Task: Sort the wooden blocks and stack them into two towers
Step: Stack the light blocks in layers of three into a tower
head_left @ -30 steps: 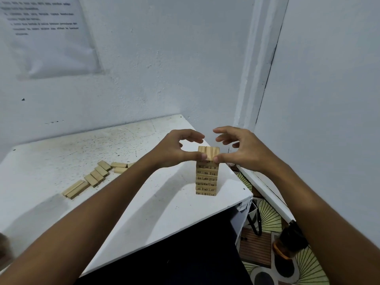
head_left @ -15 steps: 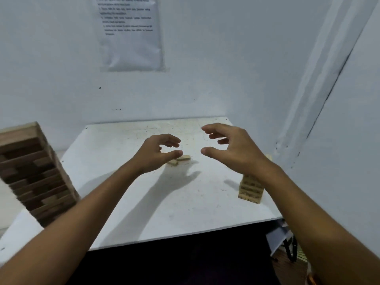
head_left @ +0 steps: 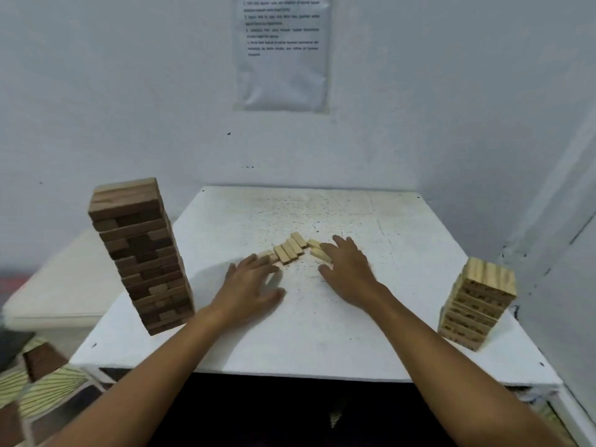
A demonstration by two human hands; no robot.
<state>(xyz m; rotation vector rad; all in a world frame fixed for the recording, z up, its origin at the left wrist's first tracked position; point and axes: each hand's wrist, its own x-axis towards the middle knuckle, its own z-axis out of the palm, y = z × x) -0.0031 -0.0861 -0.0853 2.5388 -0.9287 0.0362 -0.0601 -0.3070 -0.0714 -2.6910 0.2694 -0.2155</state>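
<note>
White table (head_left: 322, 337): square top, speckled with dark flecks toward its far half, set into the corner of a pale wall; a person's two forearms reach over its near edge

Printed sheet (head_left: 283, 53): taped to the wall above the far edge of the table, several lines of text, too blurred to read

Dark tower (head_left: 142, 256): tall stack of brown wooden blocks in mixed light and dark tones, standing at the left edge of the table, layers laid crosswise, gaps visible in some layers

Light tower (head_left: 477, 304): shorter stack of pale wooden blocks at the right edge of the table near the front corner, dark markings on the block sides, top layer showing three blocks side by side; well apart from both hands

Left hand (head_left: 251, 285): palm down, fingers extended and slightly spread, fingertips at the near left end of the loose blocks; holds nothing; whether it touches the table cannot be told

Right hand (head_left: 348, 269): palm down, fingers extended, lying over the right end of the loose blocks, holding nothing; the two hands are apart, one at each end of the row

Loose blocks (head_left: 290, 250): small pale wooden pieces lying flat at the table's centre, several ranged side by side in a slanted row, a few more partly under the right hand's fingers
</note>
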